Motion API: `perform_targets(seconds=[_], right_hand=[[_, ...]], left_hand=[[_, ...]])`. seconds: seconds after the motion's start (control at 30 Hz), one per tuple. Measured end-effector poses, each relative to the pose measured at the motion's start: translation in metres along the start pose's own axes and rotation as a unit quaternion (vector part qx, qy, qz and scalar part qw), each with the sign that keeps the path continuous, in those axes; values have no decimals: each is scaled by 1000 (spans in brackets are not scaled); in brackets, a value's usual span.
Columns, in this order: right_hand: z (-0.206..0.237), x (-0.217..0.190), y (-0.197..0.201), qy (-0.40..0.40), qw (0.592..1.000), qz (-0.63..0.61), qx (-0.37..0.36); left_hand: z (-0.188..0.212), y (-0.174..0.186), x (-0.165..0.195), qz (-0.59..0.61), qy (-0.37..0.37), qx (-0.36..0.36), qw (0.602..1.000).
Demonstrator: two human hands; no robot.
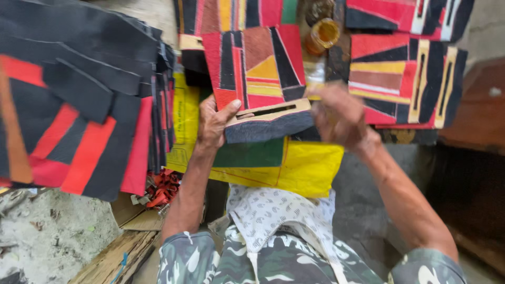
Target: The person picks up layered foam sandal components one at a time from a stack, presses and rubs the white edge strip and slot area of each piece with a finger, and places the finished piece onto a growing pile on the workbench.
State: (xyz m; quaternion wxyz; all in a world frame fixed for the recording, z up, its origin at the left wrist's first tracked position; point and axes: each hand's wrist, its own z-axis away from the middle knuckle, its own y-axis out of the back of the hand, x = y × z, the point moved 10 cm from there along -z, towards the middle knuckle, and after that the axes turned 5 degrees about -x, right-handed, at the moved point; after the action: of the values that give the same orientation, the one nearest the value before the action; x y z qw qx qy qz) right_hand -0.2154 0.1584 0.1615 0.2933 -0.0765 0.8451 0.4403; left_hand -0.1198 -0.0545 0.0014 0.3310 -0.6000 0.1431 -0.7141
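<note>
Gripping the patchwork panel [258, 79] is the left hand [213, 126].

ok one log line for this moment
left hand: grips patchwork piece | right hand: blurred, at its right edge | beneath: yellow sack

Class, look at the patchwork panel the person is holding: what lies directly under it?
Under the patchwork panel, a yellow sack with a green patch shows. The left hand grips its edge; whatever lies beneath the panel's middle is covered.
</note>
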Motion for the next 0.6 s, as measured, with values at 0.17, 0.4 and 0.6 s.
perform_targets(seconds=[0.17,0.4,0.6], right_hand=[[-4,98,40,-113,985,124,30],[-16,175,-8,-159,954,213,-139],[-17,197,-27,-161,942,239,-172]], left_hand=[[7,-20,-9,-13,-42,2,999],[11,-3,2,-265,-54,75,960],[10,-12,22,-305,-97,54,946]])
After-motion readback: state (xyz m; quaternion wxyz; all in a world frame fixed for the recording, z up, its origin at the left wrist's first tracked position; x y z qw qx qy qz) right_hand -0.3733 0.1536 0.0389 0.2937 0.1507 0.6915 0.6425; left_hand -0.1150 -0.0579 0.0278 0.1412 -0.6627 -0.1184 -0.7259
